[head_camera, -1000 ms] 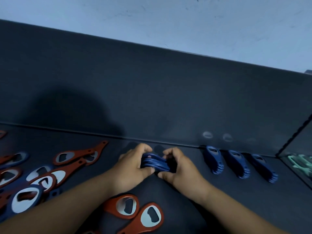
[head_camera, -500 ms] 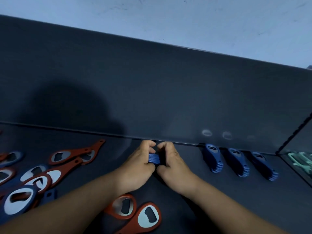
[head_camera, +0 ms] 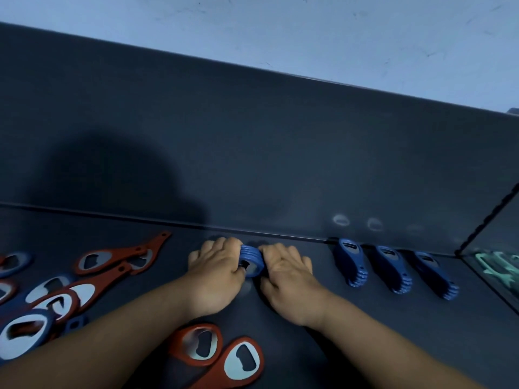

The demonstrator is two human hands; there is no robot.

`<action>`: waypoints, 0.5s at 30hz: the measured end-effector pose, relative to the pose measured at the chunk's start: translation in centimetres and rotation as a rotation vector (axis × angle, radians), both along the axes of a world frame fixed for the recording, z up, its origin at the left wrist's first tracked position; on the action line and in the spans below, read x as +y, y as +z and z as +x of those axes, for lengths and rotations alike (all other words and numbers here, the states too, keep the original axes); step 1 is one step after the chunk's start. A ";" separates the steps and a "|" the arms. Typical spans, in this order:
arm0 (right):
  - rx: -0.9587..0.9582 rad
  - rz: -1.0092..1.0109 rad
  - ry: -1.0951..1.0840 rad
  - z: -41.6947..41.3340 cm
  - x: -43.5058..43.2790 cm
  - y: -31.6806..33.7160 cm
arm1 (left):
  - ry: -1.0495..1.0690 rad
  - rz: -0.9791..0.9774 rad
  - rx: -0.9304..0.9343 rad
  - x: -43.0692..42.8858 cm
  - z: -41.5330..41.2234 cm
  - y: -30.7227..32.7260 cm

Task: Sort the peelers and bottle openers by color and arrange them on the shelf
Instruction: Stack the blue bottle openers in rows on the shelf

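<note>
Single view, head-worn: we look forward and steeply down, close over the shelf (head_camera: 365, 318), back panel (head_camera: 280, 150) far, wall (head_camera: 309, 29) beyond.

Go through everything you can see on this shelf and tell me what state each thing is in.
held blue stack: on edge, squeezed between both hands.
left hand: curled round the stack's left side.
right hand: curled round its right side.
three blue stacks: on edge, in a row at the back wall.
red openers: loose, flat, overlapping, unsorted.
loose blue opener: flat in the mixed pile.
green items: in the right compartment, blurred.
</note>
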State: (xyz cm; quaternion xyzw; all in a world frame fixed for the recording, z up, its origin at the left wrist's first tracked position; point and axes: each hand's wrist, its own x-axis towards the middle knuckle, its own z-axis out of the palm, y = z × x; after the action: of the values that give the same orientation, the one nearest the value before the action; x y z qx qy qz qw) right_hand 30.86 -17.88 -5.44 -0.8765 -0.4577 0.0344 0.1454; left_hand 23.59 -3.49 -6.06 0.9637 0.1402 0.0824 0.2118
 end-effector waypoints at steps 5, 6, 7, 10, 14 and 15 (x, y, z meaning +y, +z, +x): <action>0.006 -0.033 -0.015 -0.1 0.1 0.1 | 0.005 0.026 0.027 0.2 0.2 0.1; 0.010 -0.030 -0.015 0.0 0.1 0.0 | 0.011 0.023 0.021 0.1 0.2 0.0; 0.014 -0.027 -0.012 0.0 0.1 -0.1 | 0.019 0.019 0.007 0.0 0.1 -0.1; 0.021 0.000 0.016 -0.1 0.1 -0.4 | 0.034 0.019 -0.037 -0.3 0.0 -0.4; 0.093 0.042 0.032 0.0 0.2 -0.8 | 0.009 0.012 -0.067 -0.4 -0.2 -0.4; 0.109 0.051 0.030 0.0 0.1 -0.8 | 0.004 0.015 -0.071 -0.4 -0.3 -0.4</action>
State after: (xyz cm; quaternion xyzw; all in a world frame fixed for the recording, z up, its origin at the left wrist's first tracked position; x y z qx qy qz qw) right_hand 30.89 -17.78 -6.21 -0.8623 -0.4630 0.0726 0.1920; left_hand 23.32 -3.91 -6.42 0.9615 0.1337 0.1179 0.2091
